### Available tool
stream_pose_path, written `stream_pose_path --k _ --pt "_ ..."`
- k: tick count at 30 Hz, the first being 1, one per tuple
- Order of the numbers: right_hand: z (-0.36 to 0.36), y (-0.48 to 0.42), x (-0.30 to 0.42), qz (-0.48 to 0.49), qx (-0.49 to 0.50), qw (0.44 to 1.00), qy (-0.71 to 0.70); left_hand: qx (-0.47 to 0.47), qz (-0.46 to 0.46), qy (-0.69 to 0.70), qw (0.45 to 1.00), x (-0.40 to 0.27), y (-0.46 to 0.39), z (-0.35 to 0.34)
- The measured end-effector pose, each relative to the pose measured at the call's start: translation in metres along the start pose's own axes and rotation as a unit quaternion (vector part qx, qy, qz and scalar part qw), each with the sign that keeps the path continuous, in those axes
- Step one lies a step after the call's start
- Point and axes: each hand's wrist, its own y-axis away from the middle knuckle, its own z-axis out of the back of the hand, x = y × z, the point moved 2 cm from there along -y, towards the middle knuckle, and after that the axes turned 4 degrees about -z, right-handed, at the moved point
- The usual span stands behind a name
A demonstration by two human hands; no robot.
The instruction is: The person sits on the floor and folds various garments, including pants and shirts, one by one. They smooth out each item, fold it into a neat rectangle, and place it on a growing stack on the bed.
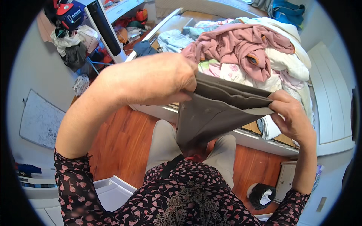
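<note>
A grey-brown piece of folded cloth (206, 118), which looks like a garment, hangs between my hands at chest height. My left hand (181, 79) grips its upper left corner, with the back of the hand towards the camera. At the upper right corner, my right hand (287, 111) pinches the edge between thumb and fingers. Several fabric layers gape along the top edge, and the lower end narrows down between my knees. Just beyond it lies a heap of bedding and clothes, with a dusty-pink cloth (234, 42) on top.
The heap rests on a bed with a white frame (254, 141). A lined bin (261, 195) stands on the wooden floor at the lower right, beside a small cabinet (284, 179). Bags (76, 42) hang at the upper left, and a whiteboard (39, 121) leans at the left wall.
</note>
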Motion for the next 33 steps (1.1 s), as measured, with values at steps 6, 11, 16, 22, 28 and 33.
stream_pose_path --k 6,11,16,22,28,33 --pt "0.023 0.001 -0.007 0.009 -0.09 0.995 -0.041 -0.102 -0.029 -0.018 0.994 0.003 0.009 0.023" --pt "0.04 0.003 0.008 -0.003 -0.081 0.997 0.004 -0.14 -0.098 -0.102 0.98 0.005 0.004 0.042" --pt "0.021 -0.006 -0.003 0.011 -0.063 0.997 0.031 -0.117 -0.069 -0.106 0.985 0.009 0.011 0.019" --pt "0.032 -0.002 -0.001 0.004 -0.052 0.999 -0.001 -0.133 -0.066 -0.085 0.985 0.009 0.015 0.024" --pt "0.011 -0.001 -0.009 0.007 -0.034 0.998 -0.049 -0.109 -0.046 -0.044 0.992 0.013 0.017 0.006" --pt "0.024 0.018 0.011 0.037 -0.037 0.998 -0.032 -0.112 -0.107 -0.001 0.988 -0.004 0.028 -0.001"
